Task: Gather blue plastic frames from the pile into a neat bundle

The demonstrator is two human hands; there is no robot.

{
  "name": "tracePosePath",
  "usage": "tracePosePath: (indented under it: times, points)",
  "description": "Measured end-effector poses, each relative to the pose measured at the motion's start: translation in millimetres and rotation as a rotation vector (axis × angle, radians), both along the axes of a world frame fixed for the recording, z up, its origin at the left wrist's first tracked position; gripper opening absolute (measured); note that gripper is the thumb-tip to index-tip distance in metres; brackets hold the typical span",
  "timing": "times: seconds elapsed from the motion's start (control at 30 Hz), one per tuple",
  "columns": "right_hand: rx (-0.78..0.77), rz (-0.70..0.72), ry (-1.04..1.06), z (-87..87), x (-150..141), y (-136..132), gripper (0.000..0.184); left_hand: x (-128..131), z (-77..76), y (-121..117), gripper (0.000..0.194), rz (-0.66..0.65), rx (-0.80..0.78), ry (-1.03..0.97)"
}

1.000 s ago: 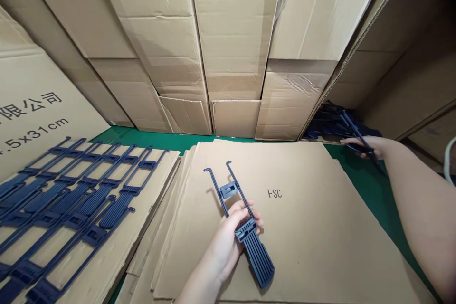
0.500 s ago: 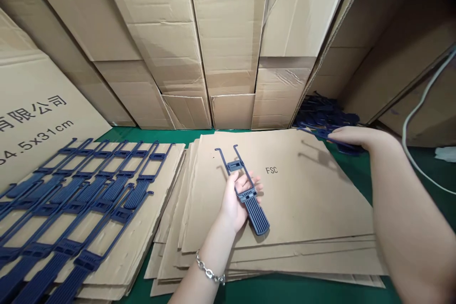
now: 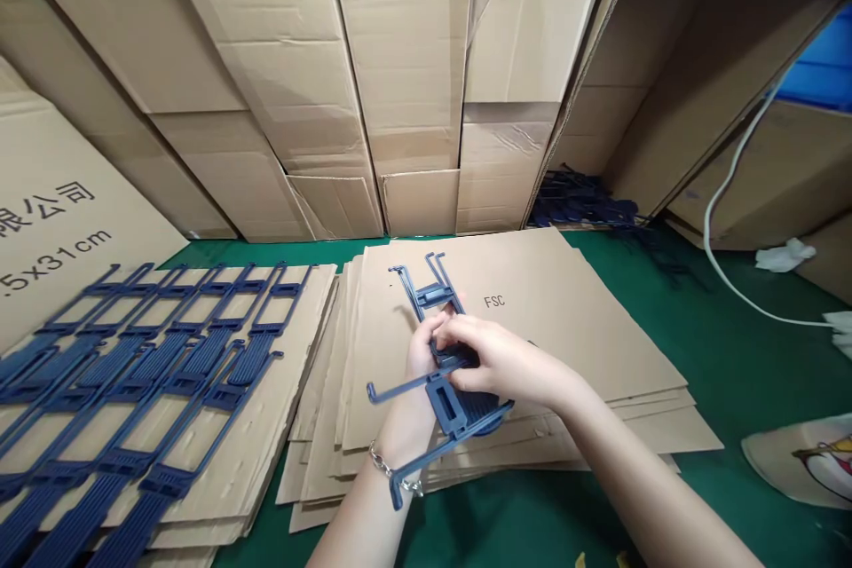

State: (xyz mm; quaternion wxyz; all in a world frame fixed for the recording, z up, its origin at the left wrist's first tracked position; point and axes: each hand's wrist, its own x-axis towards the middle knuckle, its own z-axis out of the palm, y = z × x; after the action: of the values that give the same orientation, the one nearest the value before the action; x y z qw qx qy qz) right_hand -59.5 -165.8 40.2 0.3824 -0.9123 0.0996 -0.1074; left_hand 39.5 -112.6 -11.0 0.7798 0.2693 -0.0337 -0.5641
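My left hand (image 3: 421,353), with a chain bracelet at its wrist, is closed around dark-blue plastic hooked frames (image 3: 434,294). Doubled prongs at their far end show more than one piece lying together. My right hand (image 3: 509,359) pinches another blue hooked frame (image 3: 447,404), whose two bent prongs point toward the lower left, across my left wrist. Both hands meet over a stack of flat cardboard sheets (image 3: 586,319) printed "FSC". The fingers hide where the pieces overlap, and most of my left fingers are covered.
Rows of similar blue frames (image 3: 179,382) lie on cardboard sheets (image 3: 293,373) at left. More are heaped in a cardboard box (image 3: 582,200) at back right. A white cable (image 3: 715,257), crumpled tissue (image 3: 785,256) and a printed pale cylinder (image 3: 799,460) are at right. Cardboard boxes (image 3: 413,62) wall the back.
My right hand has come from the heap at back right to my left hand, bringing a blue frame. The left hand's grip now holds doubled prongs. The view has shifted right.
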Motion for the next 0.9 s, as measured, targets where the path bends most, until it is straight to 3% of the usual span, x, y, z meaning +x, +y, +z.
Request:
tracePosePath:
  times: [0.1, 0.27, 0.4, 0.53, 0.67, 0.73, 0.8, 0.83, 0.9]
  points:
    - [0.11, -0.068, -0.104, -0.9, -1, -3, 0.018, 4, 1.7, 1, 0.01, 0.006, 0.014, 0.021]
    - [0.34, -0.484, -0.097, -15.5, 12, -12, 0.043, -5, 2.2, 3, 0.027, -0.001, -0.038, -0.083]
    - [0.166, -0.596, -0.04, -17.4, 32, -12, 0.064, -14, -1.8, 5, 0.046, 0.021, -0.091, -0.098]
    - [0.018, -0.689, 0.036, -16.5, 53, -5, 0.075, -12, -1.3, 5, 0.042, -0.008, -0.013, -0.054]
    - [0.117, -0.725, -0.22, -22.3, 64, -8, 0.082, -2, 3.1, 4, 0.028, 0.054, 0.068, -0.038]
    - [0.115, -0.845, -0.463, -21.4, 58, -29, 0.077, 2, 4.8, 3, 0.023, 0.001, 0.089, -0.059]
    - [0.002, -1.003, -0.609, -16.7, 40, -72, 0.07, 3, 5.8, 3, 0.022, -0.076, 0.129, -0.068]
    - [-0.062, -1.13, -0.609, -14.1, 27, -99, 0.066, 3, 6.1, 3, 0.022, -0.099, 0.16, -0.063]
    - [-0.163, -1.453, -0.414, -11.5, -8, -159, 0.061, 3, 6.5, 3, 0.02, -0.09, 0.225, -0.054]
